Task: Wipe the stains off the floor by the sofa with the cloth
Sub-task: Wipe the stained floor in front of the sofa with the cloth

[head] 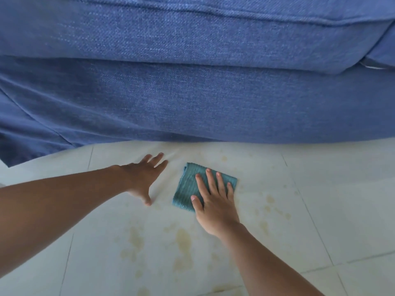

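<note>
The right hand [213, 201] lies flat on the cloth [186, 189], fingers spread, pressing it down on the floor [331, 199]. It is not pinching the cloth, just pushing on top of it. The cloth is blue-green and folded into a small square. It sits near the blue sofa [192, 92], which fills the far part of the view.

The left hand [143, 178] is just left of the cloth. It is open wide and flat on the floor, holding nothing. It looks like it is propping the person up.

This looks like the wiping step, only partly done. Yellow-brown stains [183, 242] show on the pale tiles, nearer than the cloth. More small ones lie to the right [269, 199] and a few faint ones closer to the sofa.

Next, the right hand should slide the cloth over those spots, pushing down hard and rubbing.
</note>
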